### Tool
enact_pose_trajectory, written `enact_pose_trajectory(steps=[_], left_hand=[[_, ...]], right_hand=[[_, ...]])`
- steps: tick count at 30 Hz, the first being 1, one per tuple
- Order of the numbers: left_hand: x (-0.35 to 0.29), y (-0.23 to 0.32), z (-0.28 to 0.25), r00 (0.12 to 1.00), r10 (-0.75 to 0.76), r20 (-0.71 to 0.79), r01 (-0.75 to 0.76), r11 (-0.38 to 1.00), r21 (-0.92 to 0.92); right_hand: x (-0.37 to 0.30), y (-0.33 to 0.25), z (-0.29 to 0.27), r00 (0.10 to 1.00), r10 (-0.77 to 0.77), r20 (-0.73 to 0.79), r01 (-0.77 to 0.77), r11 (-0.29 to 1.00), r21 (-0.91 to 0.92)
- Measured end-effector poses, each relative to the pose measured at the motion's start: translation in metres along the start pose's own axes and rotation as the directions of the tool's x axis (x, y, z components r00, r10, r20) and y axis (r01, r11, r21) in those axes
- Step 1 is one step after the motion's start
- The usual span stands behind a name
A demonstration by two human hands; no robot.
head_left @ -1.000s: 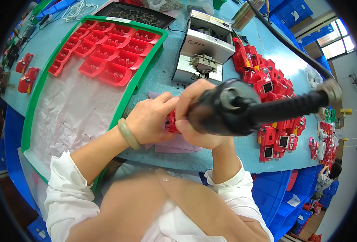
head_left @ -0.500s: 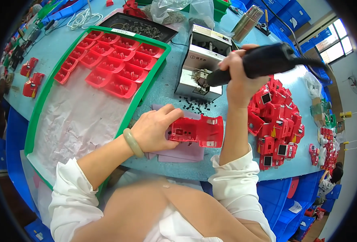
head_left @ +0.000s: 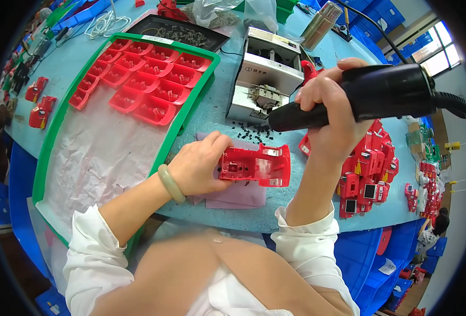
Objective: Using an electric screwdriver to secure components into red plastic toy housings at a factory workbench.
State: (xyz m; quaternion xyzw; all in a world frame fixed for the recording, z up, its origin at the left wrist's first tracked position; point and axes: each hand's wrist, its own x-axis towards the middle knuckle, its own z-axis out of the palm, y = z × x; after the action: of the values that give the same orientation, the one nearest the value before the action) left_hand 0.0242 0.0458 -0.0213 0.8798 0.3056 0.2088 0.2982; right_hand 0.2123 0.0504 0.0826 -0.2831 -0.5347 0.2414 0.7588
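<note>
My left hand (head_left: 199, 164) is closed around the left end of a red plastic housing (head_left: 273, 167), its hollow side facing up. The housing is over a folded purple sheet (head_left: 237, 200) near the bench's front edge. In my right hand (head_left: 334, 113) is a thick black electric screwdriver (head_left: 383, 92), with a cord trailing off its right end. Its narrow end points left, just above and beyond the housing and in front of a silver screw feeder (head_left: 271, 67). Small black pieces, seemingly screws, (head_left: 251, 132) lie scattered between feeder and housing.
A green-rimmed tray (head_left: 47, 158) on the left holds rows of red plastic shells (head_left: 154, 109). To the right, partly behind my right arm, is a heap of red housings (head_left: 371, 158). A metal flask (head_left: 321, 25) and a black tray (head_left: 177, 32) of small parts stand farther back.
My right hand has brought the electric screwdriver nearer to me and rightward, its narrow end leaving the feeder's front. My left hand keeps the housing in nearly the same spot.
</note>
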Motion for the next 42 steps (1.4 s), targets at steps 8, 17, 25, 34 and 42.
enact_pose_trajectory(steps=[8,17,25,34,42], left_hand=[[0.004,0.001,-0.004,1.000,0.029,-0.008,-0.029,0.999,0.022],[0.007,0.010,-0.008,1.000,-0.021,0.020,0.020,1.000,0.019],[0.012,0.008,-0.006,0.999,-0.017,0.048,0.017,1.000,-0.005],[0.007,0.006,-0.005,0.997,-0.038,0.060,0.039,0.999,-0.013],[0.006,0.002,-0.002,0.998,-0.022,0.060,0.022,1.000,-0.009]], right_hand=[[0.000,-0.023,0.006,0.998,0.011,0.059,-0.010,1.000,-0.013],[0.076,0.040,-0.048,0.864,-0.319,-0.391,0.230,0.939,-0.258],[0.031,0.027,-0.029,0.974,-0.161,-0.160,0.160,0.987,-0.023],[0.013,0.051,-0.017,0.986,0.164,0.038,-0.158,0.978,-0.135],[-0.001,0.003,-0.004,0.995,0.064,0.081,-0.070,0.995,0.068]])
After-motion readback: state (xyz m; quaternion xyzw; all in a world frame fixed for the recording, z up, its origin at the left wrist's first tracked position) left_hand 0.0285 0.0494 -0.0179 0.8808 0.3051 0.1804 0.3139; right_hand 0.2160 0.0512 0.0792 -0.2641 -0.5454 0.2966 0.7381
